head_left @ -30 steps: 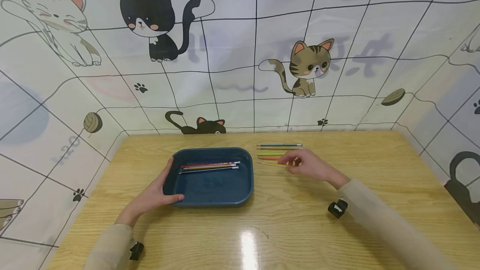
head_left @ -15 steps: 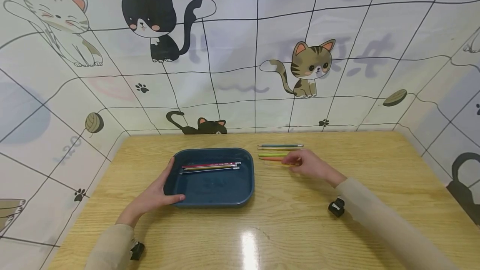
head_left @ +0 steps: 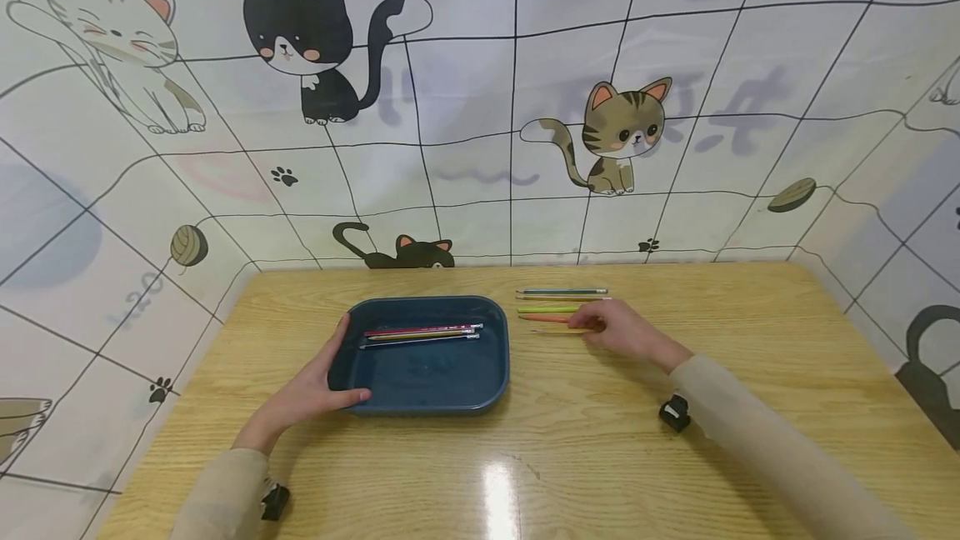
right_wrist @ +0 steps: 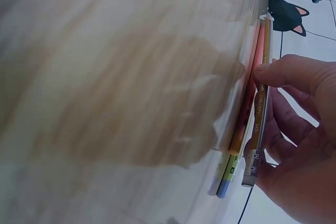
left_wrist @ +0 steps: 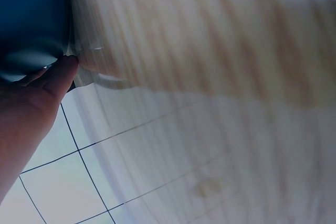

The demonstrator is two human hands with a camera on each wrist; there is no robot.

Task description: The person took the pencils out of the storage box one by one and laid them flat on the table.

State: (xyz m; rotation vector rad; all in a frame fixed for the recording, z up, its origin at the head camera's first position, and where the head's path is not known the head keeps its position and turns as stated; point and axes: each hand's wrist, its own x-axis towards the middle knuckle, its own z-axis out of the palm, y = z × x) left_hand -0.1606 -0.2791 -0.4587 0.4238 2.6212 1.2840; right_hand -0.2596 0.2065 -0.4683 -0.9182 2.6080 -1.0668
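Note:
In the head view my left hand (head_left: pixel 300 394) rests on the left end of a dark blue tray (head_left: pixel 427 408), fingers along the outer wall and thumb over the near rim. Several pencils, among them a red pencil (head_left: pixel 420 331), lie inside the tray. Right of it, my right hand (head_left: pixel 618 330) pinches a gold-brown pencil (right_wrist: pixel 260 111) between thumb and fingers; the right wrist view shows HB lettering and the metal end. Just behind that pencil lie an orange pencil (head_left: pixel 536 317) and a light green pencil (head_left: pixel 543 310). The right hand covers their right ends.
Farther back is a dark green pencil (head_left: pixel 562 291) with a brownish one beside it. Everything stands on a wooden table (head_left: pixel 585 457) whose far edge meets a cat-printed cloth wall (head_left: pixel 465 107).
My right hand has shifted slightly right, and the tip of the gold-brown pencil has moved right with it. The left hand and the tray have stayed put.

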